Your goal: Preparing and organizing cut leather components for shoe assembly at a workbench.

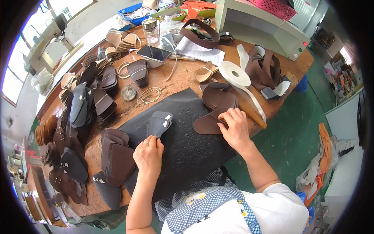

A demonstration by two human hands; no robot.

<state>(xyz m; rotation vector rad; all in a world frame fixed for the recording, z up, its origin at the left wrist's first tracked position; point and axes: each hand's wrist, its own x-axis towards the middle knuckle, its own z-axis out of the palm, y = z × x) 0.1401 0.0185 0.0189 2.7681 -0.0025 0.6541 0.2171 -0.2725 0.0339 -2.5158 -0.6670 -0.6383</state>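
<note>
A dark grey leather-like piece [157,124] with white tabs at its far end lies on the black mat [186,156]. The closed fingers of my left hand [149,155] hold its near edge. My right hand [237,128] pinches the right end of a flat brown leather-like piece [206,124] with a rounded tip. Just beyond that piece sits a stack of similar brown pieces [219,97]. Left of my left hand, larger brown pieces [120,162] lie in a loose pile, with dark grey pieces [107,191] below them.
Bundled stacks of cut pieces [103,105] crowd the table's left side. A phone [154,53], a glass jar [150,31] and rubber bands [149,95] lie farther back. On the right are a white tape roll [234,73], brown strips [265,70] and a grey machine [265,33].
</note>
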